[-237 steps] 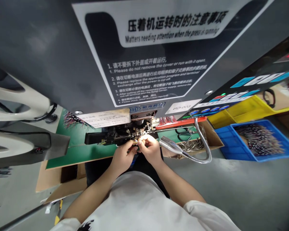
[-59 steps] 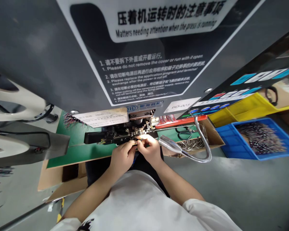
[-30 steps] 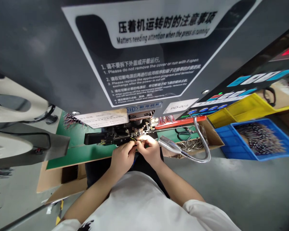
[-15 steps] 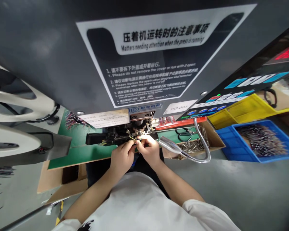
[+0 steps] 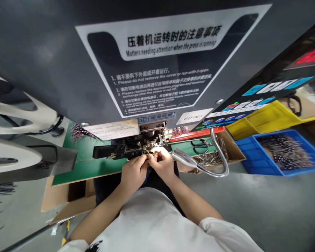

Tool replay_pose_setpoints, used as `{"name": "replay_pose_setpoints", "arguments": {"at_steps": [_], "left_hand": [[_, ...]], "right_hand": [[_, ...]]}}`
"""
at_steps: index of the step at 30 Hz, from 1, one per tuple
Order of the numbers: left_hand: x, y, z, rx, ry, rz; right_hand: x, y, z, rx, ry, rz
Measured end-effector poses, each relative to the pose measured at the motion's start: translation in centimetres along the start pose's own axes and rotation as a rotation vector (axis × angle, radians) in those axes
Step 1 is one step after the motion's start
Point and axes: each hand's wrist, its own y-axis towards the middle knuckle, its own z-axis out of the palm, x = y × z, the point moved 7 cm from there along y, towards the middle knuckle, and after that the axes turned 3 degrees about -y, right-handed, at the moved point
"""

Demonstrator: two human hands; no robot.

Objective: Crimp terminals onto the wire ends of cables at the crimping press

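Just below the BD-003 label (image 5: 191,116), left hand (image 5: 133,174) and right hand (image 5: 162,163) pinched on thin wire (image 5: 147,151)

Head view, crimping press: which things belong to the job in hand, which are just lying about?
Part of the job:
- left hand and right hand, pinching a thin yellow wire
- black metal applicator of the dark grey crimping press

Lying about:
- black-handled steel scissors
- blue plastic crate of wire bundles
- yellow plastic bin
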Motion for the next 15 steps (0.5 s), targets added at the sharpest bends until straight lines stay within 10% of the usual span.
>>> {"name": "replay_pose_setpoints", "arguments": {"at_steps": [15], "left_hand": [[-0.15, -0.13, -0.39, -0.018, 0.000, 0.015]], "right_hand": [[0.38, -0.09, 0.10, 0.035, 0.051, -0.069]]}}
